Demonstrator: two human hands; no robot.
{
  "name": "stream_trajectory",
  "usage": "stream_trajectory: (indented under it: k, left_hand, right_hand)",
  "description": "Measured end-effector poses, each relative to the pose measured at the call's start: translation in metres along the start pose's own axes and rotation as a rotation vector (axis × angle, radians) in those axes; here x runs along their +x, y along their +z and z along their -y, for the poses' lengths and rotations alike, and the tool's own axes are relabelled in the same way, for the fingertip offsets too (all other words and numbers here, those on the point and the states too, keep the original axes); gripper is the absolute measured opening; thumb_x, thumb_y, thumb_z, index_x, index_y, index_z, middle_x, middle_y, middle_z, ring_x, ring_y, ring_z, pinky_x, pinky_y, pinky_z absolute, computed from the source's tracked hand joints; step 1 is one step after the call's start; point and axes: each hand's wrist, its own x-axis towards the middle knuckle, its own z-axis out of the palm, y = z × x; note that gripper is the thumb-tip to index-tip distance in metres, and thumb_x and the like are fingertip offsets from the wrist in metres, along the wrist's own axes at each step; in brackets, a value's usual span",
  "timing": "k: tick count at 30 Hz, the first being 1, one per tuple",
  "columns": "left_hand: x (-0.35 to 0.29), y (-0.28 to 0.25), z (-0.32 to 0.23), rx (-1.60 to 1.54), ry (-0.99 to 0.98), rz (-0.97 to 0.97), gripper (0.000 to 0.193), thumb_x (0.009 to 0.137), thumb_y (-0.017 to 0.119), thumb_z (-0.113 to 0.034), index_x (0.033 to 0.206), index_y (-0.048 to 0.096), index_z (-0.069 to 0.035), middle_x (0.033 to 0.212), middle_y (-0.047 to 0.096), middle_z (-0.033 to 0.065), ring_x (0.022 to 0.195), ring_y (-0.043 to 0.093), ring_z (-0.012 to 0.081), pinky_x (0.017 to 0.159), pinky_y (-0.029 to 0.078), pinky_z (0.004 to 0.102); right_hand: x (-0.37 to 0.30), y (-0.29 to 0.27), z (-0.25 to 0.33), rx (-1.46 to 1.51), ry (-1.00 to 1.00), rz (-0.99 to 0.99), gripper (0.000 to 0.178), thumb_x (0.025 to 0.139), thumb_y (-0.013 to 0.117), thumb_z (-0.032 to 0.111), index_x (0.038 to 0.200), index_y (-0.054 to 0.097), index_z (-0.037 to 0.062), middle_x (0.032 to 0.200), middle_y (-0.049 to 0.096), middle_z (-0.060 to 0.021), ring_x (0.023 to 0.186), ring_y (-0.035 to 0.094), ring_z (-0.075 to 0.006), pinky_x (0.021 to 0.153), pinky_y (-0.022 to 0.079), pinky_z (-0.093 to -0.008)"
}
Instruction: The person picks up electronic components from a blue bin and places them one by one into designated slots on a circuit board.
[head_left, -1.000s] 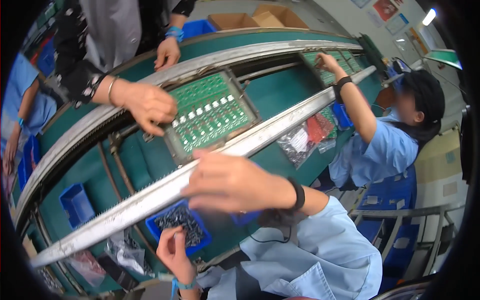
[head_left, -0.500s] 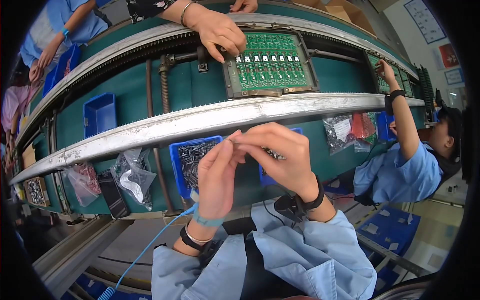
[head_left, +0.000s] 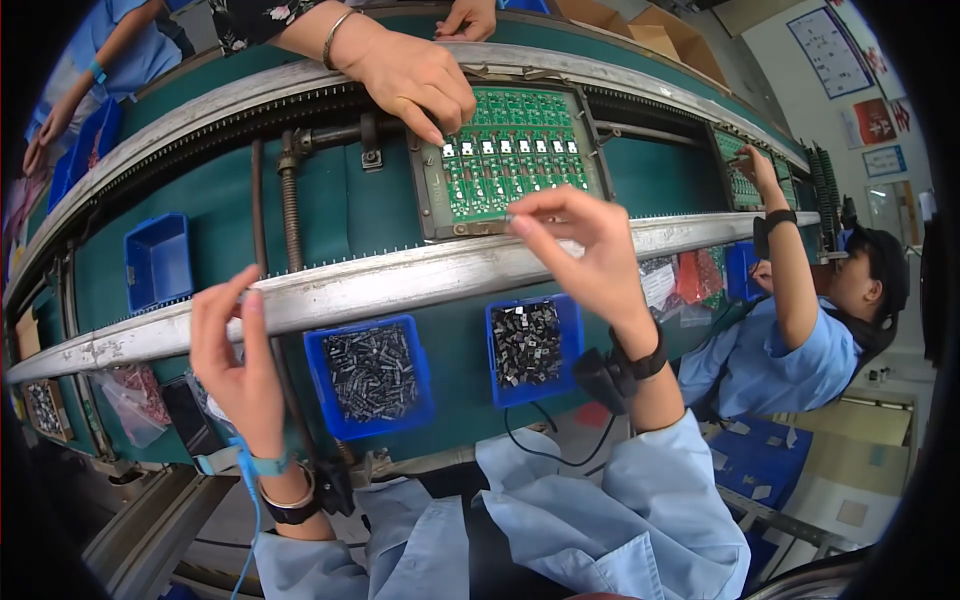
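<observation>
My right hand [head_left: 590, 250] is raised over the near metal rail, thumb and forefinger pinched on a small greyish electronic component [head_left: 511, 219], mostly hidden by the fingertips. Just beyond those fingertips lies a green circuit board panel [head_left: 520, 178] in a dark frame, with a row of white parts across it. My left hand [head_left: 237, 365] hovers at the rail further left, thumb and forefinger apart, nothing visible between them. Two blue bins stand between my arms: one holds dark elongated components [head_left: 368, 375], the other small black components [head_left: 527, 345].
Another person's hand [head_left: 425, 90] rests at the panel's left edge. At right, a co-worker [head_left: 800, 320] reaches to another board [head_left: 735, 165]. Metal rails [head_left: 400, 285] cross the green bench. A blue tray [head_left: 160, 262], bagged parts [head_left: 135, 400] and a dark phone [head_left: 190, 415] lie left.
My hands have parted from where they met above the bins. The left moved left and its fingers opened; the right moved up to the panel's near edge, still pinching. The view shifted slightly.
</observation>
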Motion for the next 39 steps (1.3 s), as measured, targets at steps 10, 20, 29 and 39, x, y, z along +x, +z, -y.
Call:
stream_trajectory:
  k: [10, 20, 29, 39]
  left_hand:
    - [0.025, 0.021, 0.051, 0.177, -0.036, -0.189, 0.014, 0.090, 0.064, -0.002, 0.103, 0.066, 0.002, 0.095, 0.064, 0.0061, 0.079, 0.055, 0.0129, 0.075, 0.045, 0.0263]
    - [0.026, 0.018, 0.049, 0.290, 0.029, -0.150, 0.014, 0.086, 0.066, 0.004, 0.100, 0.066, 0.003, 0.095, 0.065, 0.0092, 0.081, 0.058, 0.0167, 0.074, 0.048, 0.0290]
    - [0.024, 0.018, 0.049, 0.279, 0.023, -0.146, 0.014, 0.087, 0.064, 0.005, 0.101, 0.066, 0.004, 0.099, 0.066, 0.0092, 0.085, 0.060, 0.0171, 0.076, 0.049, 0.0286]
    - [0.024, 0.020, 0.049, 0.302, 0.065, -0.141, 0.015, 0.086, 0.064, 0.007, 0.101, 0.066, 0.004, 0.099, 0.067, 0.0092, 0.084, 0.061, 0.0172, 0.075, 0.050, 0.0286]
  right_hand:
    - [0.067, 0.005, -0.024, -0.478, -0.135, 0.113, 0.011, 0.085, 0.069, 0.002, 0.095, 0.067, -0.0012, 0.091, 0.068, -0.0108, 0.082, 0.067, -0.0197, 0.074, 0.054, -0.0288]
    - [0.076, 0.003, -0.045, -0.657, -0.313, 0.118, 0.008, 0.084, 0.067, 0.000, 0.091, 0.064, 0.0000, 0.085, 0.062, -0.0108, 0.078, 0.063, -0.0252, 0.068, 0.049, -0.0314]
    - [0.078, 0.006, -0.045, -0.693, -0.316, 0.161, 0.010, 0.085, 0.065, -0.001, 0.094, 0.061, 0.0005, 0.084, 0.058, -0.0111, 0.078, 0.059, -0.0271, 0.070, 0.047, -0.0345]
    - [0.078, 0.013, -0.050, -0.636, -0.274, 0.159, 0.009, 0.088, 0.062, 0.000, 0.095, 0.058, -0.0011, 0.084, 0.057, -0.0123, 0.077, 0.058, -0.0269, 0.070, 0.047, -0.0341]
